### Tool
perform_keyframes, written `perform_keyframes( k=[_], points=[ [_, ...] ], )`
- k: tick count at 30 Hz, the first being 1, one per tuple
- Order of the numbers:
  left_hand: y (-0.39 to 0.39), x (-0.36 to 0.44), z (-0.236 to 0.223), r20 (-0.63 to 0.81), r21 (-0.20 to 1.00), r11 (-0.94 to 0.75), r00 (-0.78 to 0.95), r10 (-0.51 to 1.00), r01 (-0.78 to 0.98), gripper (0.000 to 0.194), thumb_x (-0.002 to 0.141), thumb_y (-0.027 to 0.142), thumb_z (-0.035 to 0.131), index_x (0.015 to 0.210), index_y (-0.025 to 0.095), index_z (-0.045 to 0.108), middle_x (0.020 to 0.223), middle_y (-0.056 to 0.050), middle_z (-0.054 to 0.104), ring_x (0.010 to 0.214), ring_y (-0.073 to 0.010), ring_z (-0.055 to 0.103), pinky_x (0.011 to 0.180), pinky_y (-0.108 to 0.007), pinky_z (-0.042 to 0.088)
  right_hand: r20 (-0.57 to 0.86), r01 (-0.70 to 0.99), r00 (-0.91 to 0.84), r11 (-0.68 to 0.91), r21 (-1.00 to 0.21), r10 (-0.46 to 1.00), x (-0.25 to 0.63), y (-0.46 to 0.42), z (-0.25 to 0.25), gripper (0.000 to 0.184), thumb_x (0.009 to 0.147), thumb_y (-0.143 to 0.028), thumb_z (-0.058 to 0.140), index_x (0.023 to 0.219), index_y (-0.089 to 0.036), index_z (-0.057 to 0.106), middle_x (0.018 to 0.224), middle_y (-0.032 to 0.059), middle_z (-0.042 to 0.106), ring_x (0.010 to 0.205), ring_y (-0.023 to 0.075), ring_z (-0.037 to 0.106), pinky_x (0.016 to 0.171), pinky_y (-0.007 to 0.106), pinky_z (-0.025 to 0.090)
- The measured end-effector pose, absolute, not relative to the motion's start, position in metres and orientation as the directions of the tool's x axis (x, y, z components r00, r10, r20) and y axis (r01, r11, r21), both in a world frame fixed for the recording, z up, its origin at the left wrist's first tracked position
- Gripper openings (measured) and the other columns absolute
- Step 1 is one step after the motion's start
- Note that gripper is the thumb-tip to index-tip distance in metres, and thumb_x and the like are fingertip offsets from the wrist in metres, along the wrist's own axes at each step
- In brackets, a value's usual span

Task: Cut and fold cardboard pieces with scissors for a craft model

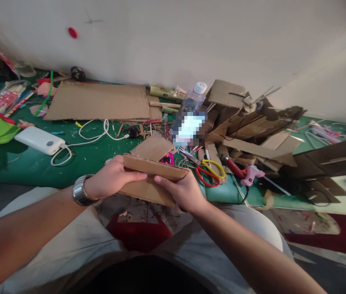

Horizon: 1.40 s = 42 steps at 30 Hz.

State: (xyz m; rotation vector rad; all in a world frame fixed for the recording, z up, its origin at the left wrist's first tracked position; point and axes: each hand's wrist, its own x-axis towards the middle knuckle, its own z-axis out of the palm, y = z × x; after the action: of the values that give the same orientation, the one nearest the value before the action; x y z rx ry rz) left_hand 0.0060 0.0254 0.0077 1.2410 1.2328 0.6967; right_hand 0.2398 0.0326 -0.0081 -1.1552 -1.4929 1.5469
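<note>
Between my two hands, above my lap at the table's front edge, is a folded piece of cardboard (148, 190). Its upper flap stands up along a crease. My left hand (114, 177) grips the left end, thumb pressed along the fold, a metal watch on the wrist. On the right end my right hand (182, 188) is closed, its thumb pointing at the other thumb. The fingers behind the cardboard are hidden. Just beyond lies another flat cardboard piece (153, 147). Scissors (209, 171) with red and yellow handles rest right of my right hand.
A pink hot glue gun (251, 175) lies at the right, before a pile of cut cardboard (258, 118). A white power bank (40, 140) with a cable is at the left. Behind are a large cardboard sheet (99, 101), a plastic bottle (195, 98) and a blurred-out bright screen (189, 127).
</note>
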Motion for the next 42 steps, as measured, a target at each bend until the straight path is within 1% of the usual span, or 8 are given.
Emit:
perform_keyframes(
  k=[7, 16, 20, 28, 31, 34, 36, 42],
  points=[
    [0.024, 0.009, 0.011, -0.329, 0.940, 0.285, 0.269, 0.905, 0.188, 0.032, 0.081, 0.038, 0.085, 0.107, 0.020, 0.084, 0.115, -0.006, 0.086, 0.106, -0.0305, 0.079, 0.089, -0.038, 0.066, -0.123, 0.085, -0.329, -0.100, -0.991, 0.936, 0.238, 0.029, -0.009, 0.033, 0.083, -0.046, 0.087, 0.098, -0.017, 0.086, 0.101, 0.0089, 0.086, 0.088, 0.0270, 0.080, 0.077, 0.036, 0.067],
    [0.024, 0.008, 0.004, -0.233, 0.953, 0.161, 0.279, 0.932, 0.258, 0.036, 0.085, 0.041, 0.083, 0.115, 0.021, 0.082, 0.121, -0.006, 0.085, 0.115, -0.0307, 0.078, 0.101, -0.042, 0.063, -0.120, 0.113, -0.353, -0.085, -0.990, 0.928, 0.238, 0.031, -0.009, 0.037, 0.082, -0.045, 0.087, 0.105, -0.017, 0.084, 0.109, 0.0115, 0.086, 0.097, 0.0293, 0.081, 0.085, 0.038, 0.067],
    [0.023, 0.009, 0.007, -0.238, 0.961, 0.180, 0.293, 0.926, 0.212, 0.037, 0.088, 0.043, 0.080, 0.117, 0.020, 0.081, 0.121, -0.007, 0.084, 0.114, -0.0306, 0.078, 0.096, -0.041, 0.065, -0.142, 0.101, -0.351, -0.113, -0.988, 0.926, 0.238, 0.031, -0.009, 0.038, 0.083, -0.048, 0.087, 0.105, -0.017, 0.083, 0.110, 0.0112, 0.086, 0.097, 0.0294, 0.080, 0.084, 0.039, 0.067],
    [0.026, 0.002, 0.010, -0.242, 0.916, 0.126, 0.273, 0.931, 0.381, 0.031, 0.082, 0.048, 0.084, 0.099, 0.022, 0.087, 0.105, -0.007, 0.087, 0.102, -0.0323, 0.080, 0.084, -0.039, 0.065, -0.022, 0.220, -0.365, 0.063, -0.973, 0.931, 0.241, 0.031, -0.005, 0.029, 0.086, -0.046, 0.084, 0.084, -0.017, 0.079, 0.078, 0.0053, 0.077, 0.072, 0.0212, 0.070, 0.063, 0.030, 0.055],
    [0.026, 0.001, 0.012, -0.257, 0.915, 0.150, 0.257, 0.932, 0.374, 0.031, 0.081, 0.046, 0.084, 0.100, 0.022, 0.088, 0.106, -0.006, 0.087, 0.102, -0.0324, 0.079, 0.083, -0.038, 0.064, -0.032, 0.220, -0.362, 0.052, -0.974, 0.932, 0.241, 0.030, -0.006, 0.028, 0.088, -0.045, 0.083, 0.092, -0.017, 0.081, 0.087, 0.0070, 0.081, 0.079, 0.0237, 0.073, 0.067, 0.031, 0.058],
    [0.027, 0.001, 0.014, -0.270, 0.928, 0.185, 0.245, 0.931, 0.323, 0.027, 0.081, 0.041, 0.083, 0.101, 0.022, 0.088, 0.104, -0.005, 0.087, 0.099, -0.0299, 0.080, 0.082, -0.036, 0.064, -0.029, 0.155, -0.377, 0.032, -0.987, 0.926, 0.241, 0.032, -0.008, 0.028, 0.091, -0.042, 0.081, 0.105, -0.019, 0.084, 0.103, 0.0080, 0.085, 0.093, 0.0263, 0.078, 0.079, 0.033, 0.062],
    [0.028, 0.001, 0.015, -0.255, 0.938, 0.177, 0.248, 0.935, 0.299, 0.023, 0.082, 0.038, 0.083, 0.098, 0.023, 0.088, 0.103, -0.005, 0.087, 0.097, -0.0282, 0.079, 0.082, -0.034, 0.063, -0.002, 0.113, -0.415, 0.050, -0.992, 0.910, 0.242, 0.034, -0.008, 0.024, 0.094, -0.039, 0.079, 0.108, -0.020, 0.086, 0.107, 0.0070, 0.086, 0.098, 0.0257, 0.079, 0.085, 0.034, 0.063],
    [0.030, -0.003, 0.015, -0.289, 0.950, 0.227, 0.327, 0.900, 0.214, 0.020, 0.084, 0.035, 0.083, 0.099, 0.024, 0.090, 0.110, -0.006, 0.087, 0.102, -0.0267, 0.079, 0.091, -0.034, 0.061, 0.073, 0.061, -0.488, 0.118, -0.991, 0.870, 0.245, 0.039, -0.008, 0.021, 0.094, -0.031, 0.078, 0.111, -0.022, 0.087, 0.107, 0.0069, 0.087, 0.095, 0.0224, 0.080, 0.087, 0.032, 0.062]
  ],
)
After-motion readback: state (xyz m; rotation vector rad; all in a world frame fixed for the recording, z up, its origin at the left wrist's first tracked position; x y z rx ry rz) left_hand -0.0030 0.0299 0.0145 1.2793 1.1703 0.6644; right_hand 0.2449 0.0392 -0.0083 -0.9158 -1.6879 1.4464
